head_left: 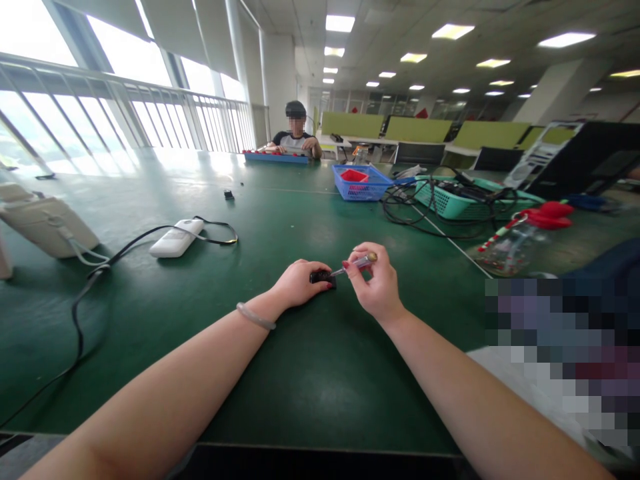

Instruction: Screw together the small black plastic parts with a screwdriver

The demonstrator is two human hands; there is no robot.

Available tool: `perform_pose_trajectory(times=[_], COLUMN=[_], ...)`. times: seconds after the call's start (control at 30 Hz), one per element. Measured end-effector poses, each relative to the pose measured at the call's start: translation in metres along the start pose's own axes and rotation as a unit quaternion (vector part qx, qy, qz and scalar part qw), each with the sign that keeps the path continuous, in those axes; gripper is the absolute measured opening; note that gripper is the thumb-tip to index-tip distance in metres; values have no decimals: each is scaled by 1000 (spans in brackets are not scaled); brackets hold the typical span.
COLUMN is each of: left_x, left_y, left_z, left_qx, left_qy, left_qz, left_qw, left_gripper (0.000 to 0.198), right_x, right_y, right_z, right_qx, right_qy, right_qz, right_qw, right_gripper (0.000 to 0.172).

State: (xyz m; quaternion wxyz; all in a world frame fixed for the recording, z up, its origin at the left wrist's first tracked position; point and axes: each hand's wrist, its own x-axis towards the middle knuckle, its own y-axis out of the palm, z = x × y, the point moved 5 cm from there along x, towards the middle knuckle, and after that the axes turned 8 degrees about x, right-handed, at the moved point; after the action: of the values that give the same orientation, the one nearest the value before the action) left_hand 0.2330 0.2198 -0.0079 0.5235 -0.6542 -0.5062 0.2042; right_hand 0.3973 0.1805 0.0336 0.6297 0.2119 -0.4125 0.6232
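Small black part (323, 277) is held at the surface (320, 380), right at left hand (296, 283) fingertips, pinched with thumb along near side. Right hand (377, 285) is located just right of it; screwdriver (369, 259) is pinched there, shaft slanted down-left, tip pointed at part. Exact contact can't be told.
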Motion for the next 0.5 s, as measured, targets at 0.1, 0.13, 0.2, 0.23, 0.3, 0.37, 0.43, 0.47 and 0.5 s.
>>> perform_pose_trajectory(times=[0.1, 0.13, 0.2, 0.23, 0.3, 0.37, 0.43, 0.47, 0.5], left_x=[1, 1, 1, 1, 1, 0, 0, 0, -1], left_y=[0, 1, 1, 1, 1, 1, 0, 0, 0], left_z=[0, 1, 1, 1, 2, 2, 1, 1, 1], left_qx=[-3, -2, -1, -1, -2, -3, -3, -3, -3], left_qy=[2, 2, 0, -1, -3, -4, -3, -4, -4], left_qz=[-4, -4, -2, -1, -1, -2, -3, -4, -4], left_qw=[1000, 1000, 1000, 1000, 1000, 1000, 1000, 1000, 1000], left_gripper=[34, 34, 34, 34, 35, 35, 34, 33, 33], right_x=[1, 1, 3, 3, 5, 5, 5, 4, 3], right_y=[-2, -2, -3, -3, -2, 0, 4, 6, 8], right_z=[2, 3, 7, 9, 15, 19, 20, 20, 19], right_qx=[-7, -12, -28, -37, -51, -59, -62, -62, -62], right_qy=[3, 5, 6, 3, -12, -31, -47, -54, -60], right_qz=[-3, -5, -4, 0, 13, 29, 50, 63, 75], right_qw=[1000, 1000, 1000, 999, 999, 997, 996, 995, 994], right_gripper=[28, 27, 21, 16, 9, 8, 8, 8, 8])
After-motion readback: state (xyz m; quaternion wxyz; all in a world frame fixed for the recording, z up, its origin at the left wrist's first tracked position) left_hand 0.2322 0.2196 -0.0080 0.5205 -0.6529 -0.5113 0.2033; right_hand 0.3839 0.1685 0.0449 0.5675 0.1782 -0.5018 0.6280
